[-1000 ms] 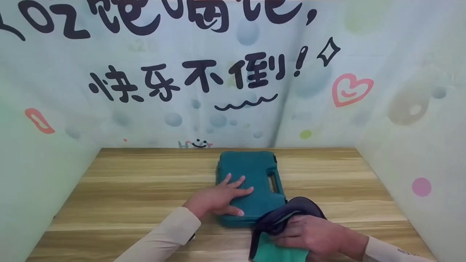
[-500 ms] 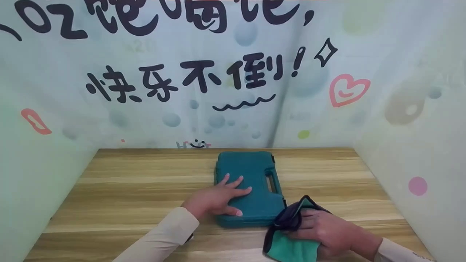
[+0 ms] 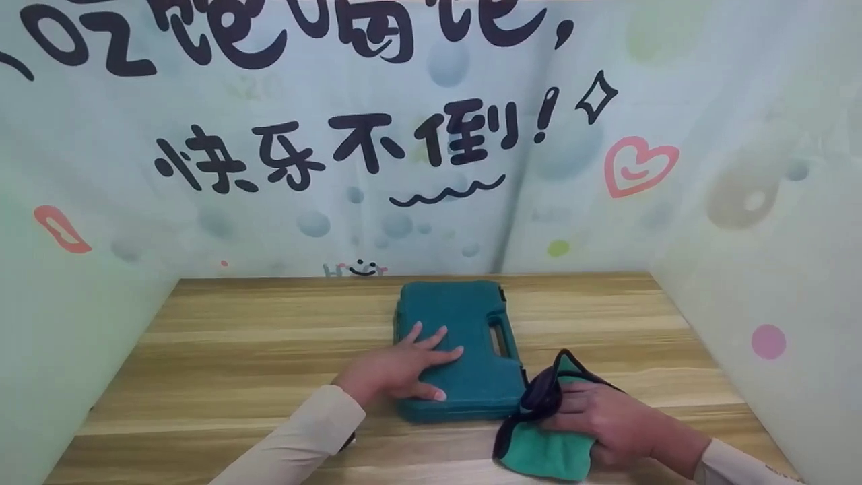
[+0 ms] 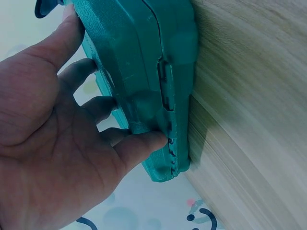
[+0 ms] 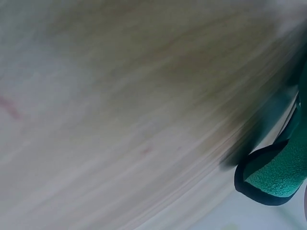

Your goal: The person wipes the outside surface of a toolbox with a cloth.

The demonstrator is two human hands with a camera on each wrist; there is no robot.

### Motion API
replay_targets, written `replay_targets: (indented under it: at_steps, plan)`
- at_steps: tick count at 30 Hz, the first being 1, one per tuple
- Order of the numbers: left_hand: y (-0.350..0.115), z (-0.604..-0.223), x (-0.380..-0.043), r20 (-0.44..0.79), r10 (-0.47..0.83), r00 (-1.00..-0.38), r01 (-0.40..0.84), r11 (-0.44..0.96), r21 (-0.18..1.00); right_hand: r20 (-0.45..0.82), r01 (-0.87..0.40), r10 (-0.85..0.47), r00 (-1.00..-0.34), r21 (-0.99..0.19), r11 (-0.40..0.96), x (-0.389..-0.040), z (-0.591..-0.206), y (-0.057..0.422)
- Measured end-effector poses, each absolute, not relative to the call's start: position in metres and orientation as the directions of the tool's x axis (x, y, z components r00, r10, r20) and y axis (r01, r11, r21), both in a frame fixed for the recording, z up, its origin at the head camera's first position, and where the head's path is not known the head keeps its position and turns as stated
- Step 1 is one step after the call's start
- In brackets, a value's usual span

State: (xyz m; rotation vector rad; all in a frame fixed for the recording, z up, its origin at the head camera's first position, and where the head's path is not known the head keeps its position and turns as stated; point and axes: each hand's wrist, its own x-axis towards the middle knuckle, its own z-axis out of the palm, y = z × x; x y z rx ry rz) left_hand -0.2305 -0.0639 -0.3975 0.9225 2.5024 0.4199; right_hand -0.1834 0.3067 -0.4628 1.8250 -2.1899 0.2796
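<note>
A teal plastic carrying case (image 3: 465, 303) lies closed on the table, its handle on the right side. My left hand (image 3: 387, 370) rests on its lid with the fingers spread. In the left wrist view the fingertips of that hand (image 4: 53, 115) touch the case (image 4: 129, 62) along its top and hinged side. My right hand (image 3: 616, 421) grips a green cloth (image 3: 549, 453) with a dark border, bunched at the case's near right corner. Part of the cloth is hidden under the fingers. In the right wrist view, a folded end of the cloth (image 5: 276, 179) shows at the right edge.
The wooden table (image 3: 256, 337) runs back to a printed curtain (image 3: 283, 222) with lettering, and similar pale sheets stand at both sides. A small dark item (image 3: 349, 442) peeks out beside the left sleeve.
My right hand has moved right with the cloth, off the case's near edge to its corner. The left hand has stayed on the lid. The whole view has shifted slightly.
</note>
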Motion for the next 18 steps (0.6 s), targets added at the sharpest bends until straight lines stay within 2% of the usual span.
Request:
replay_targets:
  at_steps: [3,6,11,16,18]
  plan:
    - [-0.065,-0.397,-0.230,-0.294,0.669,-0.682,0.535,0.731,0.423,0.325,-0.976,-0.926,-0.194,0.027,0.215,-0.185,-0.463,0.310]
    - [-0.066,-0.397,-0.229,-0.294,0.663,-0.688,0.529,0.737,0.421,0.298,-0.959,-0.916,-0.269,0.001,0.282,-0.186,-0.461,0.314]
    - [-0.068,-0.398,-0.229,-0.285,0.673,-0.682,0.538,0.726,0.428,0.301,-0.881,-0.829,-0.471,-0.103,0.462,-0.191,-0.459,0.321]
    - [-0.066,-0.398,-0.230,-0.290,0.682,-0.671,0.545,0.720,0.430,0.276,-0.731,-0.677,-0.682,-0.284,0.620,-0.197,-0.457,0.323]
    - [-0.066,-0.398,-0.230,-0.294,0.678,-0.674,0.539,0.723,0.432,0.261,-0.663,-0.612,-0.747,-0.361,0.655,-0.202,-0.455,0.323]
